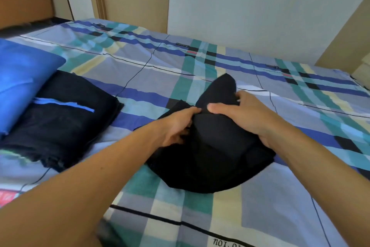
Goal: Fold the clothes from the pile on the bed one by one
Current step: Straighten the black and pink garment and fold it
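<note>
A black garment lies bunched in the middle of the bed, partly lifted. My left hand pinches a fold of it on its left side, fingers curled into the cloth. My right hand grips its upper right part, thumb on top and fingers wrapped over the far edge. A stack of folded dark clothes with a blue stripe on the top piece sits to the left, apart from both hands.
The bed carries a plaid sheet in blue, teal and cream. A blue pillow rests at the far left against the folded stack. A pale wall and wooden panels stand behind the bed.
</note>
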`<state>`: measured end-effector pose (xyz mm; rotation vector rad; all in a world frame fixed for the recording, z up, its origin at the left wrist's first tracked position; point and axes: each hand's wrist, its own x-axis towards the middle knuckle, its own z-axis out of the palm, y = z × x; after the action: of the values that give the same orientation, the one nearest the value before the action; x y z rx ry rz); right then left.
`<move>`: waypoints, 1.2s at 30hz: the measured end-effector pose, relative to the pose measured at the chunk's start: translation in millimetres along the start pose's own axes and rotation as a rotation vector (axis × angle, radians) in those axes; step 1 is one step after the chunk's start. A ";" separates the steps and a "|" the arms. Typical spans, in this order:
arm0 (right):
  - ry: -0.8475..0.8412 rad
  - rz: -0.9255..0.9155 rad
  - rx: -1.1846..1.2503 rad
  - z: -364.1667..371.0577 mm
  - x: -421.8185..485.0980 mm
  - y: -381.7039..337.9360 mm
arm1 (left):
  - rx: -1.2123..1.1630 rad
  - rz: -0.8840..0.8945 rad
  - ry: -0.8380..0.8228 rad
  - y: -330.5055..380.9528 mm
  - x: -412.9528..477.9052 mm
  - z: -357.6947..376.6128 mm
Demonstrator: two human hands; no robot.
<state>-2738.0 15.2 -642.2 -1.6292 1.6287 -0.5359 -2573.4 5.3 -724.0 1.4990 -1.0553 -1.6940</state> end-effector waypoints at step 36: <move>0.066 -0.073 0.316 130.7 28.9 65.7 | 0.359 -0.190 0.148 -16.6 -3.6 -113.9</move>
<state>-2680.0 21.8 -779.5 -1.4513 1.4491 -0.8472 -2459.6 -1.3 -740.2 1.9751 -1.2146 -1.5433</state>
